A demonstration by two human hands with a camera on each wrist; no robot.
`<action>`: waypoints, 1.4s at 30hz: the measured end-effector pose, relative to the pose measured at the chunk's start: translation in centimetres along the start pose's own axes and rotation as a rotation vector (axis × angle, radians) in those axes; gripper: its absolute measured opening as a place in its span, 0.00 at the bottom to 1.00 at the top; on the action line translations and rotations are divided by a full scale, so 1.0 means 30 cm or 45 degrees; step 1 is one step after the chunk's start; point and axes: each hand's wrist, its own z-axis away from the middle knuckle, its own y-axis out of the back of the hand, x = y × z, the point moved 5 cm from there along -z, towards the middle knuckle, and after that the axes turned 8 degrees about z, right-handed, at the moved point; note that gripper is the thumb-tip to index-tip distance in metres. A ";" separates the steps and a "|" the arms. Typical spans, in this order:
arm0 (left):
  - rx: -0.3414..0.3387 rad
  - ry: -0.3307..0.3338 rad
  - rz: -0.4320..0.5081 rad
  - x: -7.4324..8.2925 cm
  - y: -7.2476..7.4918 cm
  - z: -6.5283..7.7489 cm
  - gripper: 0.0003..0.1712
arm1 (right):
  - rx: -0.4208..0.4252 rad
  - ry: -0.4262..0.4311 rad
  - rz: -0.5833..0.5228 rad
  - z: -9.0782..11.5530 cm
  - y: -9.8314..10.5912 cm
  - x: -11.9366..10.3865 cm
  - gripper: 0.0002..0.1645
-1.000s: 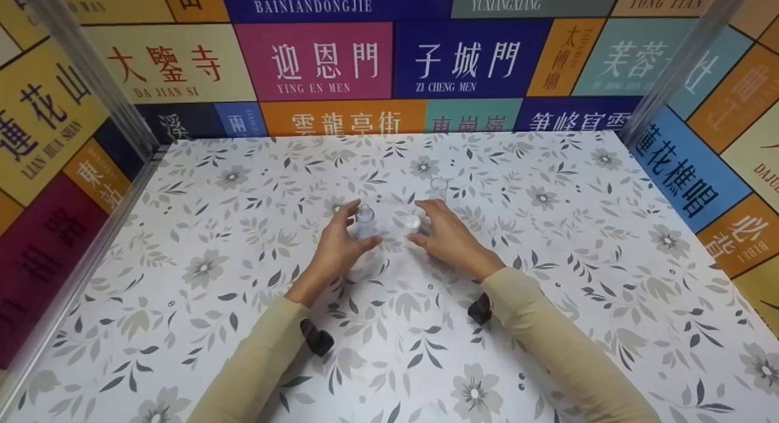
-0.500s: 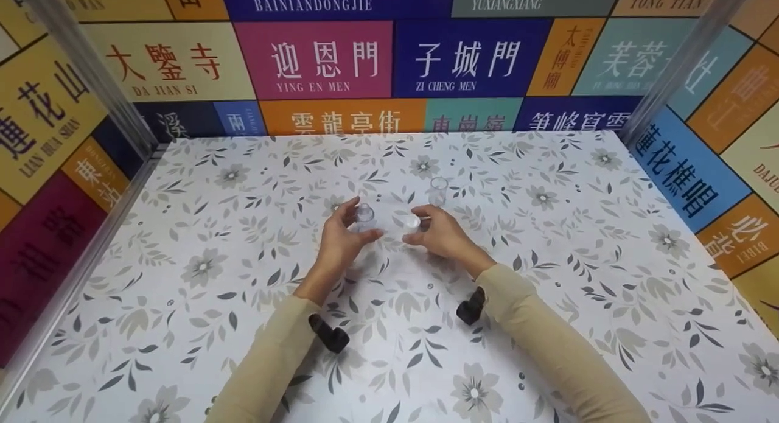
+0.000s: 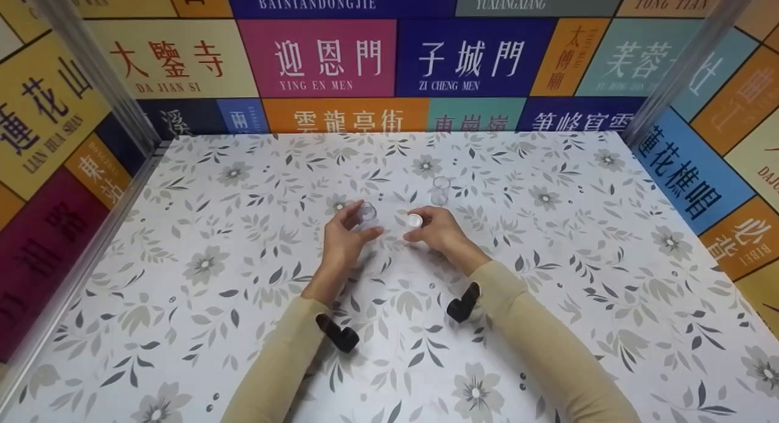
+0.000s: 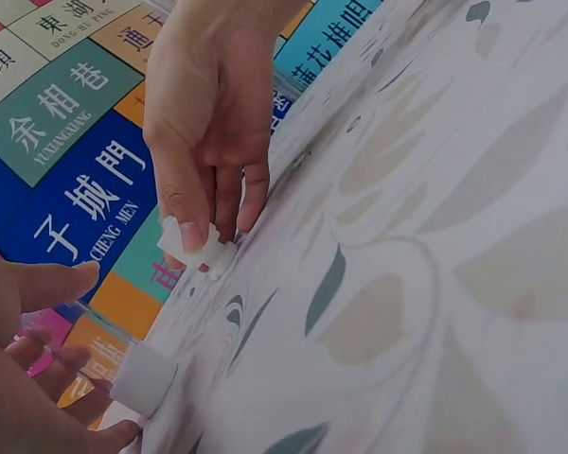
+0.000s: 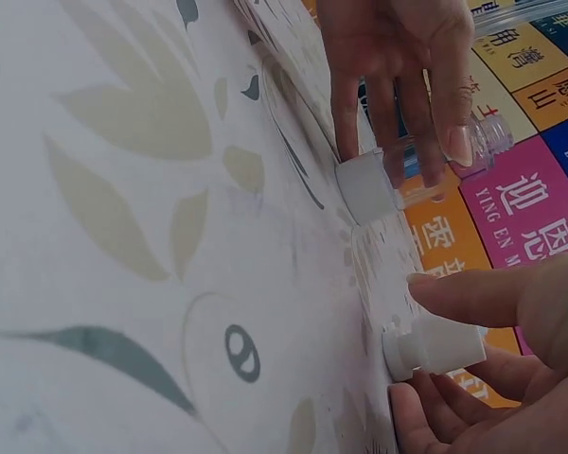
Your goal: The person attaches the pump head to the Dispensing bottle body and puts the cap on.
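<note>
So we've got the left hand (image 3: 341, 237) curved around a clear bottle (image 3: 368, 212), thumb on one side, fingers on the other. Honestly we can't tell if it's actually squeezing: the left wrist view shows a bit of space by the thumb. The bottle's upright, white end (image 5: 367, 189) down at the cloth.

Over on the right, our right hand (image 3: 441, 228) has thumb and fingers around a small white cap (image 5: 452, 343), also down by the cloth. Same deal, we can't say for sure it's pinched. The two pieces are near each other but not touching.

Just beyond the right hand's fingers there's a clear cup (image 3: 441, 193) standing on its own. All of it sits on a white floral tablecloth (image 3: 548, 246). We're in tan sleeves (image 3: 541, 332), with a black gadget (image 3: 464, 304) at each wrist, and past the table there's a wall of colourful sign panels (image 3: 316, 58).
</note>
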 end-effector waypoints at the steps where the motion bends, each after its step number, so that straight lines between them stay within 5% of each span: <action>1: 0.006 0.006 0.014 -0.003 0.001 -0.001 0.38 | 0.006 -0.009 -0.009 -0.001 -0.001 0.001 0.31; 15: 0.065 -0.032 0.048 -0.021 0.000 -0.007 0.32 | 0.073 -0.062 -0.046 -0.001 -0.009 0.011 0.28; 21: 0.056 0.029 0.064 -0.034 0.007 -0.013 0.31 | 0.066 -0.064 -0.036 0.005 0.000 0.014 0.25; 29: 0.066 0.058 0.018 -0.039 0.010 -0.028 0.34 | 0.085 -0.008 -0.083 0.010 -0.001 -0.006 0.24; 42: 0.058 -0.023 -0.057 -0.036 0.002 -0.020 0.34 | 0.097 0.089 -0.098 0.034 0.001 -0.041 0.29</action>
